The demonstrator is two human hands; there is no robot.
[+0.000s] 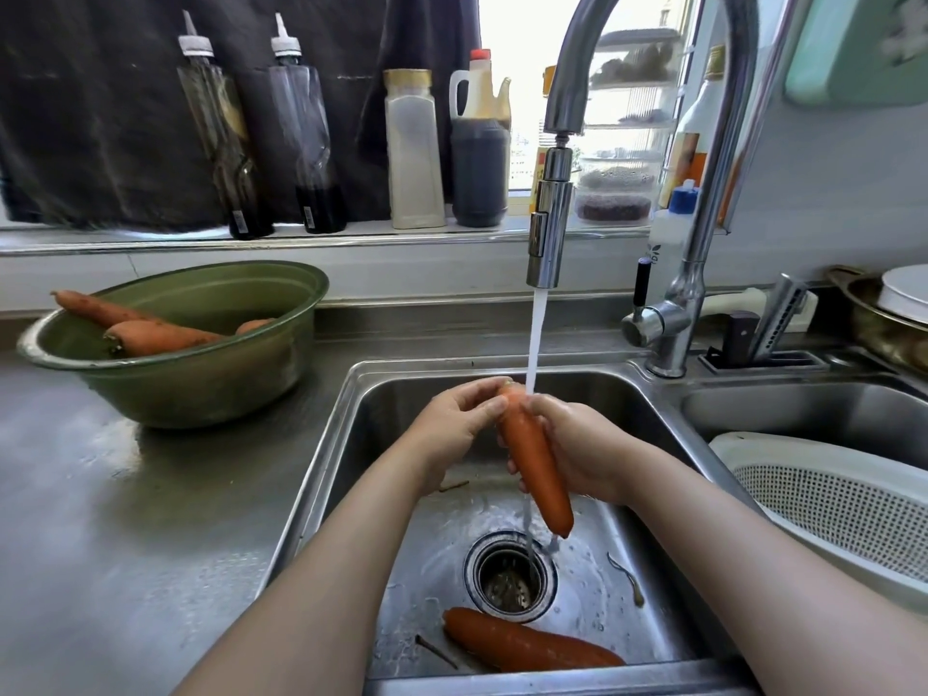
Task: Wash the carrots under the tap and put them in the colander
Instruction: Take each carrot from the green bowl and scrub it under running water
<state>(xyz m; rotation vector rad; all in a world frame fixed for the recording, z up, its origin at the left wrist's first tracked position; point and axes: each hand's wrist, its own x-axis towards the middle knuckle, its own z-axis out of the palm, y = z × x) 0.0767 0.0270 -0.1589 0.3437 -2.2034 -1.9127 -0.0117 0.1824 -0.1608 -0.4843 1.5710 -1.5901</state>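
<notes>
A smooth, wet orange carrot point(535, 462) is held tip-down over the sink point(351, 419) beneath the tap point(550, 233); its top is pinched by the left hand point(452, 427), its side gripped by the right hand point(582, 444).

Carrots point(535, 459) x5; green bowl point(201, 389) x1; colander point(828, 499) x1; squeeze btls point(221, 143) x2.

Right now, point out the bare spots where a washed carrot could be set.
Free: the counter in front of the green bowl, left of the sink; the colander's visible mesh. Crowded: the sink, with the left hand, right hand, held carrot, loose carrot and drain.
</notes>
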